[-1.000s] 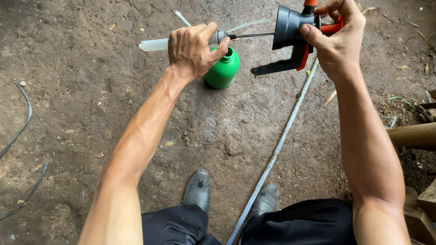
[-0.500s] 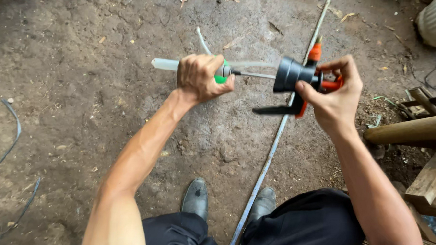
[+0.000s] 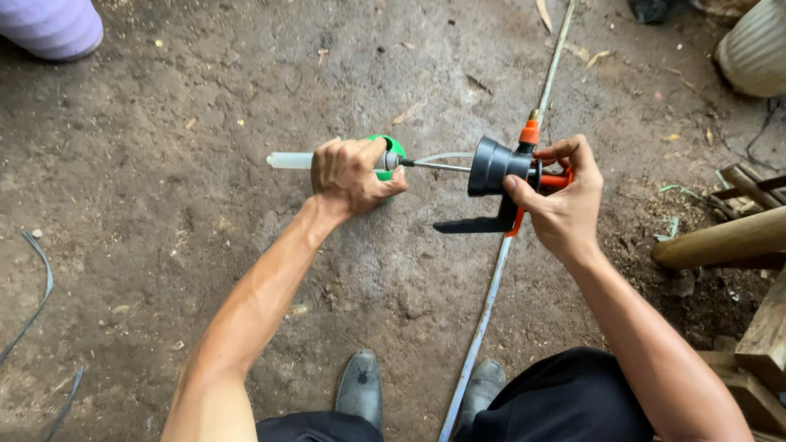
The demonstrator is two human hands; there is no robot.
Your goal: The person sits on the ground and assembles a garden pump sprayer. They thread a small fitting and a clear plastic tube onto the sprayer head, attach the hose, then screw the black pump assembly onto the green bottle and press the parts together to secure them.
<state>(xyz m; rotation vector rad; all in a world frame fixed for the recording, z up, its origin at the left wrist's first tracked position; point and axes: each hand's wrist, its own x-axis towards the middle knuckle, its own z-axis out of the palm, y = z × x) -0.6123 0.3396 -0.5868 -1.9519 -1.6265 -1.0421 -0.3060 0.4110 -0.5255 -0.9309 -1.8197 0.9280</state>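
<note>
Sprayer head clamped in right hand fingers; left hand fingers wrapped around its pump tube.

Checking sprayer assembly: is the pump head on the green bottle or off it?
Off. The right hand holds the black pump head in the air; the left hand grips its pale tube, with the green bottle behind.

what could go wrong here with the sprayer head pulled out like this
The thin rod and clear hose span bare between the left hand and the sprayer head in the right hand; a twist might bend or kink them. The pale tube end sticks out over the dirt floor and could pick up grit if lowered.
</note>
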